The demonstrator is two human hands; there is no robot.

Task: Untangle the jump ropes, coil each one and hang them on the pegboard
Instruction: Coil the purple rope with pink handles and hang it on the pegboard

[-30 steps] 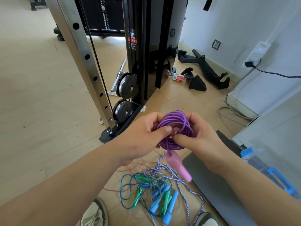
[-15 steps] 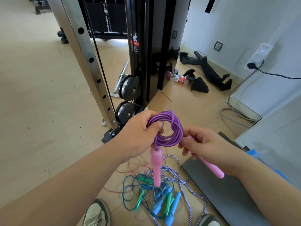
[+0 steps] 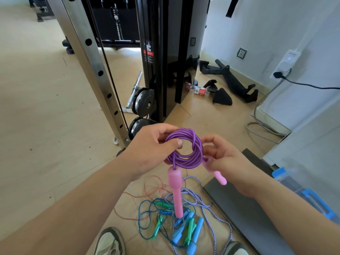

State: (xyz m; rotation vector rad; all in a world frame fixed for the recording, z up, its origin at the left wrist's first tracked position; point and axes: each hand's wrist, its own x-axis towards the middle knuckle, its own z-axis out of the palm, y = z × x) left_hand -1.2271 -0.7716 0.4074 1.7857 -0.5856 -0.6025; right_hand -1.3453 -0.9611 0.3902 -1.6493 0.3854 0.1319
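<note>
A purple jump rope [image 3: 185, 150] is wound into a tight coil at chest height. My left hand [image 3: 149, 150] pinches the coil's left side, thumb through the ring. One pink handle [image 3: 175, 192] hangs straight down from the coil. My right hand [image 3: 224, 161] grips the other pink handle [image 3: 219, 178] at the coil's right edge. On the floor below lies a tangle of jump ropes [image 3: 176, 218]: blue and green handles, thin blue cord, a blue-white braided rope and a thin red cord. No pegboard is in view.
A steel upright with holes [image 3: 95, 70] and a black cable machine [image 3: 161, 57] with weight plates stand ahead. Black attachments [image 3: 233, 83] lie by the wall. A dark mat [image 3: 246, 212] and a clear bin with blue latches [image 3: 301, 192] sit at right. My shoes [image 3: 110, 242] flank the tangle.
The pink handle dropped from between my hands to hang below the coil. My right hand pulled away to the right, took the second handle and came back to the coil's edge.
</note>
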